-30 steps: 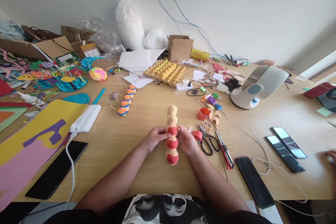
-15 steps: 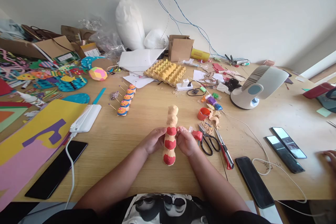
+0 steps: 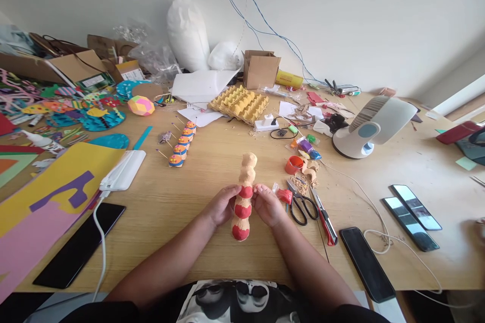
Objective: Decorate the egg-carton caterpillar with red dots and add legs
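Note:
A long bumpy strip of egg-carton cups [image 3: 243,197] lies on the wooden table [image 3: 212,161] in front of me, pointing away. Its three near bumps carry red clay, the far bumps are bare tan. My left hand [image 3: 222,204] pinches the strip from the left at the third red bump. From the right, my right hand [image 3: 267,204] pinches the same spot. Both hands have their fingers closed on the strip.
Right of my hands lie a red clay lump [image 3: 285,195], scissors [image 3: 302,205], a red box cutter [image 3: 325,217] and an orange cap [image 3: 293,164]. Phones [image 3: 366,262] and a white fan [image 3: 373,123] sit further right. A painted caterpillar row [image 3: 182,145], coloured paper [image 3: 45,197] and a yellow egg tray [image 3: 239,103] lie left and behind.
The strip's near end has swung a little to the left, so it lies more slanted. Both hands keep their pinch. At the right edge another person's hand has drawn back.

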### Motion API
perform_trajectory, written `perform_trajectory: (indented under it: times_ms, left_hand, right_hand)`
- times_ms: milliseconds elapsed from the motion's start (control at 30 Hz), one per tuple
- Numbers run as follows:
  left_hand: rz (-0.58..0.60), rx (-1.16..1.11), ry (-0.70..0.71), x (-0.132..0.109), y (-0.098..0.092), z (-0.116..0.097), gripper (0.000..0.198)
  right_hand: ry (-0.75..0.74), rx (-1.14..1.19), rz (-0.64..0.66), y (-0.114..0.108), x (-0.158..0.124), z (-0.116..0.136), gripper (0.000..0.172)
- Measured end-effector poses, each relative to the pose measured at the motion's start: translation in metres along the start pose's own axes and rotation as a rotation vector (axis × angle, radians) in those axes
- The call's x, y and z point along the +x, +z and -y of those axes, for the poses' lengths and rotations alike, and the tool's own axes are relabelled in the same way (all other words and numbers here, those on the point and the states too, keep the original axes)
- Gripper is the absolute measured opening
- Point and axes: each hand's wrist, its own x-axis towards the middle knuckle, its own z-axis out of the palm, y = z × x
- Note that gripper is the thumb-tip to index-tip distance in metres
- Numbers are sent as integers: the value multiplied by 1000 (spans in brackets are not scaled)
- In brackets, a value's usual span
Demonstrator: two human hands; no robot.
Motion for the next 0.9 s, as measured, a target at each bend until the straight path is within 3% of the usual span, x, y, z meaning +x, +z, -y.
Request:
perform_trajectory:
  times_ms: [167,400,667,800,900]
  left_hand:
    - [34,-111,-103,0,-1,0,36]
    - [14,-77,-44,2,-4,4,32]
    - [-16,-257,-143,2,10,-5,36]
    - [-74,-164,-30,2,12,-5,30]
    - [-126,-60,40,0,12,-4,30]
  right_hand:
    - [-8,-47,-25,0,0,2,27]
    - [11,-85,-60,0,0,1,29]
    - [-5,-84,-72,1,0,5,30]
    - [14,-163,-95,5,-3,12,29]
    - [-97,-309,-187,9,-4,16,27]
